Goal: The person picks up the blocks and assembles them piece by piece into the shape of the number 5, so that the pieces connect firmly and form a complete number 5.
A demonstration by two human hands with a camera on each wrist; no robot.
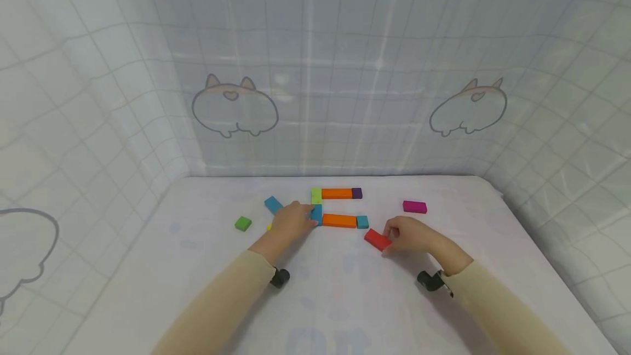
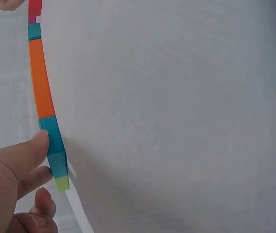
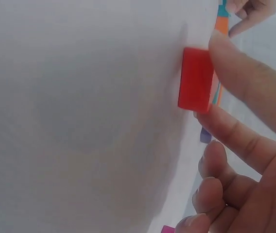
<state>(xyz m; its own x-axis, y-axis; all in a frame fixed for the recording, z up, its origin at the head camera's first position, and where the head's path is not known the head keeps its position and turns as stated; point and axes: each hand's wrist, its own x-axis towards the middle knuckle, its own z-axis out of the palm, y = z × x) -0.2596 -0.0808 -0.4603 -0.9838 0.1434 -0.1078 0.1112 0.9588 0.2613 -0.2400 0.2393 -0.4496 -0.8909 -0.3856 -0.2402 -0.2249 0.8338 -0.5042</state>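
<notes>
My left hand [image 1: 291, 221] pinches a blue block [image 1: 316, 215] between thumb and index finger, at the left end of the lower row. In the left wrist view, the thumb lies against that block's side. Along this row, an orange block [image 1: 339, 221] meets the blue one, then a small teal block [image 1: 362, 222] follows. My right hand [image 1: 411, 234] holds a red block [image 3: 195, 79] by its edges with thumb and index finger, slanted just below and right of the teal block. Above the blue block stands lime green [image 1: 316, 196], joined to an upper orange block [image 1: 337, 193] and a dark purple one [image 1: 357, 193].
A magenta block [image 1: 414, 207] lies at the right, beyond the right hand. To the left are a second blue block [image 1: 273, 204], a green block [image 1: 243, 223] and a yellow piece [image 1: 269, 227] mostly hidden by the left hand. A gridded curtain [image 1: 345, 125] rises behind the white table [image 1: 345, 300].
</notes>
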